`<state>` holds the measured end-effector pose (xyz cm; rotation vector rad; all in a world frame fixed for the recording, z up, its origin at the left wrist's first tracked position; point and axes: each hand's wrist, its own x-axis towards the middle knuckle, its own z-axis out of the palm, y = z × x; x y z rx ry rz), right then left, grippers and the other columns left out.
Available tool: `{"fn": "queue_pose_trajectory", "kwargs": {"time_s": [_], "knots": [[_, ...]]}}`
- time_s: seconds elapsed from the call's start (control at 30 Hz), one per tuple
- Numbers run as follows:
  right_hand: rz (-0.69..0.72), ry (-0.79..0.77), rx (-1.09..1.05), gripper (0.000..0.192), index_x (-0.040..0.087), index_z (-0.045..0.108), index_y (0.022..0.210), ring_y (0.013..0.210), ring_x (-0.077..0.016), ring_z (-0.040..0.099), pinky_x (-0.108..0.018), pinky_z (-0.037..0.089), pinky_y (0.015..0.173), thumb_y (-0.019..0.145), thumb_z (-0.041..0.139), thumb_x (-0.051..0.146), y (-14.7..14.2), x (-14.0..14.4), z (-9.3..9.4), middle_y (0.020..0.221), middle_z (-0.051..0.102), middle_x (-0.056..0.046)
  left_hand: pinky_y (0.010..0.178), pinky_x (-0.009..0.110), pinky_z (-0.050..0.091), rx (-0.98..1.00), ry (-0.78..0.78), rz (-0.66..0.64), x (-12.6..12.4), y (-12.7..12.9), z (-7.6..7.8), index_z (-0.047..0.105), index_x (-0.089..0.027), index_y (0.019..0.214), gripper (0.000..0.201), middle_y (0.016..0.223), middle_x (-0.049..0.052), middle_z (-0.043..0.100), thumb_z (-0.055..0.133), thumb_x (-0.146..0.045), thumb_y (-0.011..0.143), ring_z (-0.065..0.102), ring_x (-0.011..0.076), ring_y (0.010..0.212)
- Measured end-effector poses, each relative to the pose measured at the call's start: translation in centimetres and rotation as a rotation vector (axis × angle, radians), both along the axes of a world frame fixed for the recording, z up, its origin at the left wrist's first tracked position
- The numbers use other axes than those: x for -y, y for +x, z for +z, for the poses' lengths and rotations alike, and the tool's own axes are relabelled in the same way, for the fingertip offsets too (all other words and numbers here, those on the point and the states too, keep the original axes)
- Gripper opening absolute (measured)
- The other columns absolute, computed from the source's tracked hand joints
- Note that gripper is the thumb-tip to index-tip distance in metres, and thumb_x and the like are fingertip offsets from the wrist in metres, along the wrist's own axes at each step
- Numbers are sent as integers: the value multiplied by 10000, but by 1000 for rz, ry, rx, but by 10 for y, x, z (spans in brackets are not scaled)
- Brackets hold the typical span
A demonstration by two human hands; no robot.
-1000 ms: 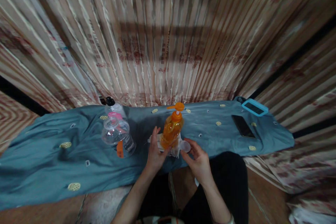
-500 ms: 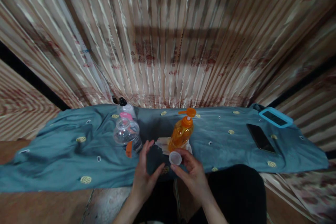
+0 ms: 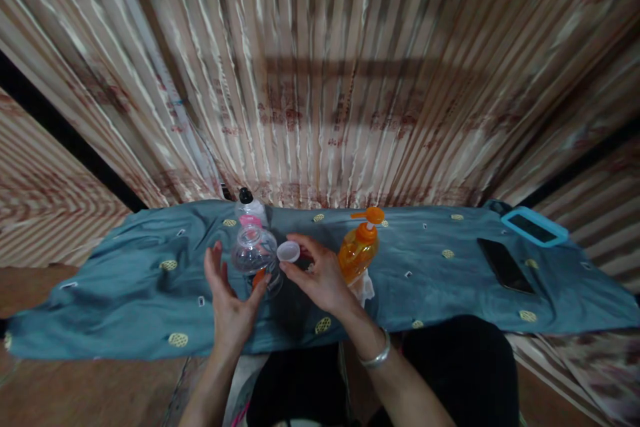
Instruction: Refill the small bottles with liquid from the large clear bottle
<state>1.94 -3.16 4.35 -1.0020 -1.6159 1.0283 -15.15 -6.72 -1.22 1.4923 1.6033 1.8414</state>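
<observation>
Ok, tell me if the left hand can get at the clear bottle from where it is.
Probably yes: the left hand is open right beside the clear bottle, with only blue cloth between them.

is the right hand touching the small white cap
Touching: the head view shows the right hand pinching the small white cap between thumb and fingertips, beside the clear bottle.

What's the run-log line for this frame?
right hand: holds small cap | left hand: open beside clear bottle | orange pump bottle: upright
</observation>
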Motion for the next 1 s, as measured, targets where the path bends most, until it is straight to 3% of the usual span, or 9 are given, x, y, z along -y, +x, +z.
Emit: {"fn": "queue_pose_trajectory", "kwargs": {"time_s": [0.13, 0.3, 0.37, 0.47, 0.6, 0.67, 0.73, 0.9, 1.0], "knots": [[-27, -67, 65, 488, 196, 665, 1229, 939, -184, 732, -342, 574, 874, 788, 761, 382, 20, 35, -21, 1067, 772, -49, 1286, 529, 191, -10, 59, -16, 14, 5, 4, 220, -323, 1572, 1135, 1652, 106, 307, 901, -364, 665, 226, 314, 1566], [-208, -173, 202, 338, 185, 681, 1134, 825, -161, 724, -365, 597, 784, 890, 712, 416, 85, 72, -78, 964, 756, -26, 1283, 515, 236, -109, 195, -50, 27, 13, 11, 266, -380, 1551, 1122, 1577, 46, 403, 915, -284, 640, 362, 292, 1504], [-410, -184, 284, 382, 182, 642, 1205, 861, -174, 708, -415, 583, 837, 924, 673, 439, 118, 70, -102, 1027, 730, -42, 1270, 514, 272, -132, 190, -80, 29, 25, 9, 283, -347, 1549, 1089, 1538, 70, 446, 904, -278, 658, 419, 291, 1468], [-638, -122, 366, 376, 199, 629, 1228, 1168, -251, 629, -530, 486, 1033, 936, 651, 437, 159, 52, -130, 1254, 660, -83, 1232, 509, 344, -130, 57, -242, 24, 56, -4, 301, -310, 1542, 956, 1463, 105, 540, 838, -297, 752, 507, 281, 1401], [-708, -51, 394, 360, 192, 638, 1212, 1235, -267, 593, -556, 443, 1076, 936, 655, 422, 178, 28, -146, 1298, 640, -83, 1206, 562, 351, -21, -160, -486, -3, 102, -27, 202, -287, 1566, 985, 1536, 172, 473, 798, -386, 787, 457, 315, 1449], [-697, -34, 383, 369, 191, 640, 1211, 1245, -273, 590, -571, 426, 1091, 930, 662, 429, 177, 25, -139, 1308, 639, -86, 1207, 568, 336, 47, -236, -543, -20, 119, -35, 160, -282, 1571, 1072, 1562, 189, 436, 828, -416, 744, 414, 328, 1479], [-666, -12, 350, 420, 192, 625, 1253, 1286, -290, 568, -598, 393, 1116, 923, 666, 449, 173, 26, -120, 1349, 624, -97, 1215, 567, 315, 96, -273, -595, -35, 130, -39, 138, -281, 1572, 1150, 1561, 187, 437, 864, -419, 691, 413, 332, 1479], [-365, 109, 201, 659, 221, 470, 1462, 1379, -272, 526, -524, 413, 1139, 913, 650, 536, 155, 16, -34, 1499, 551, -117, 1127, 509, 456, 203, -306, -708, -50, 145, -33, 109, -274, 1577, 1169, 1472, 164, 548, 862, -401, 692, 589, 308, 1329], [-207, 166, 187, 607, 245, 566, 1377, 1320, -234, 582, -451, 429, 1130, 871, 686, 560, 140, -3, 4, 1419, 629, -92, 1075, 490, 507, 218, -322, -693, -51, 150, -30, 112, -272, 1579, 1157, 1414, 154, 602, 854, -417, 703, 642, 303, 1258]]}}
